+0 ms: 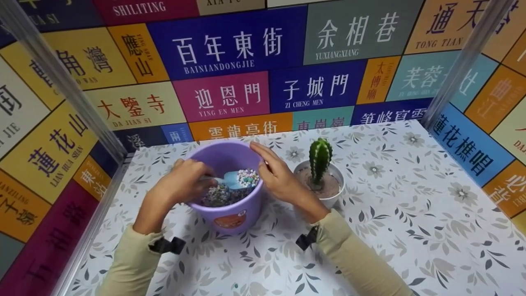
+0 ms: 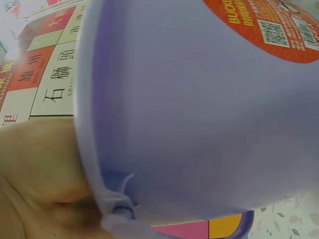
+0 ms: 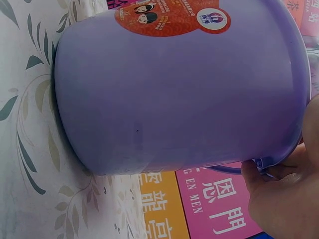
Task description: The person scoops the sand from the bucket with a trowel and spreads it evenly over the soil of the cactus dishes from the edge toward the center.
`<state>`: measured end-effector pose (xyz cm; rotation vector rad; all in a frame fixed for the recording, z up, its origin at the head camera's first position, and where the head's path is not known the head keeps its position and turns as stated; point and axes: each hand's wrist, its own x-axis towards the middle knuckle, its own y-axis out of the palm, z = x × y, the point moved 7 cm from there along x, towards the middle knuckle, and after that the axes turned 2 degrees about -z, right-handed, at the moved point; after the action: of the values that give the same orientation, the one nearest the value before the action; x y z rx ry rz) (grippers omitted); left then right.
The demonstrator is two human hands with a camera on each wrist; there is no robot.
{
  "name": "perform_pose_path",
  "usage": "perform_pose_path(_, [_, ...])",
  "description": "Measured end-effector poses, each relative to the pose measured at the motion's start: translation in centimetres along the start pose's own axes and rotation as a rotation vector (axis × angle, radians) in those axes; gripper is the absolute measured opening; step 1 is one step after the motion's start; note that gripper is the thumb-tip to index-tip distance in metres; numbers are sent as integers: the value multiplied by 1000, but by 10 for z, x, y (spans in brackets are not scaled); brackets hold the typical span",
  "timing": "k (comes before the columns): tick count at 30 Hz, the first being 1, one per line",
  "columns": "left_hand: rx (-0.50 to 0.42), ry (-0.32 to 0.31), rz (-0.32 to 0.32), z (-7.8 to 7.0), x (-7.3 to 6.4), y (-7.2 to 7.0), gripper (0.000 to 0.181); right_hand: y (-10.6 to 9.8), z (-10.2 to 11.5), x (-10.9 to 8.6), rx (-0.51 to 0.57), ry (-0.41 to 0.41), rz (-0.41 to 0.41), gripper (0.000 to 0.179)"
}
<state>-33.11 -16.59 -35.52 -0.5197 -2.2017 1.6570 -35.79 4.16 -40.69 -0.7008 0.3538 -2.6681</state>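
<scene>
A purple bucket (image 1: pixel 222 154) stands on the table, partly filled with a dark granular mix (image 1: pixel 222 197). My left hand (image 1: pixel 185 179) reaches over its left rim and grips the handle of a light-blue scoop (image 1: pixel 232 181). White, pink and green pellets (image 1: pixel 248 178) lie in the scoop's blade, inside the bucket near its right wall. My right hand (image 1: pixel 281 179) holds the bucket's right rim, by the handle's ear, as the right wrist view shows. In the left wrist view the bucket wall hides the scoop and the left fingertips.
Right of the bucket, close to my right forearm, a green cactus (image 1: pixel 319 162) grows in sandy soil in a white pot (image 1: pixel 335 197). A leaf-patterned cloth (image 1: pixel 411 230) covers the table. Panels with printed signs (image 1: pixel 226 49) enclose the back and sides.
</scene>
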Motion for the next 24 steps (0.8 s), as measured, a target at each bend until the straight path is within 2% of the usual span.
perform_pose_path(8, [-1, -7, -78, 4, -9, -11, 23, 0, 0, 0, 9, -12, -11, 55])
perform_pose_path(15, [-8, -1, -138, 5, -14, -12, 22, 2, -1, -1, 47, -4, -21, 56])
perform_pose_path(24, [-28, 1, -216, 7, -19, -13, 20, 0, -2, -4, 71, 6, -72, 54])
